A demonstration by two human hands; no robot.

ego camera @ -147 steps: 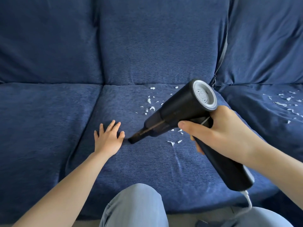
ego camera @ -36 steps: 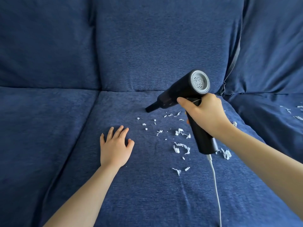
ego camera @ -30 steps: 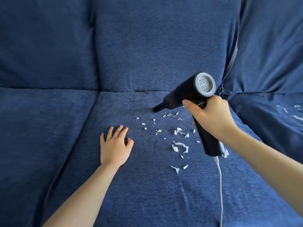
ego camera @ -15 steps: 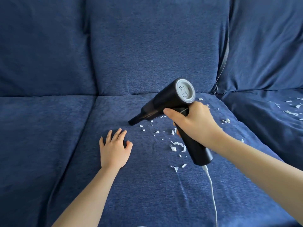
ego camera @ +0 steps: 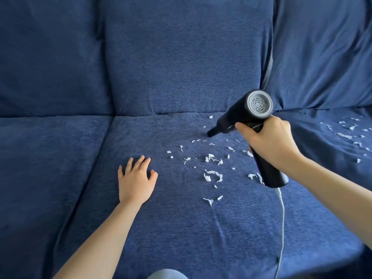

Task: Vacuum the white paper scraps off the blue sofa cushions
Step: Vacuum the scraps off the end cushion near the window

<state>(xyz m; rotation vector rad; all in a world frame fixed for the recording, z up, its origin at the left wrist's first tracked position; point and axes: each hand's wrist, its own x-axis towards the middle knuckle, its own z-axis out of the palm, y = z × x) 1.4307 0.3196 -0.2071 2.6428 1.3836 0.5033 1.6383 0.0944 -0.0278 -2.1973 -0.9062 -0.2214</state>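
white cord (ego camera: 282, 222) cut off below, right scraps (ego camera: 351, 131) cropped

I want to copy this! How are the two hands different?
The right hand is raised, its fingers curled round the black vacuum; the left hand lies flat on the blue cushion, fingers spread, holding nothing. The right hand is beside the paper scraps; the left is clear of them. Both are bare.

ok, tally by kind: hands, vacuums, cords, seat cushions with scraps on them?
Hands: 2, left hand flat on the sofa, right hand gripping the vacuum.
Handheld vacuum: 1
White cord: 1
Seat cushions with scraps: 2, middle seat cushion and right seat cushion.
Total: 6
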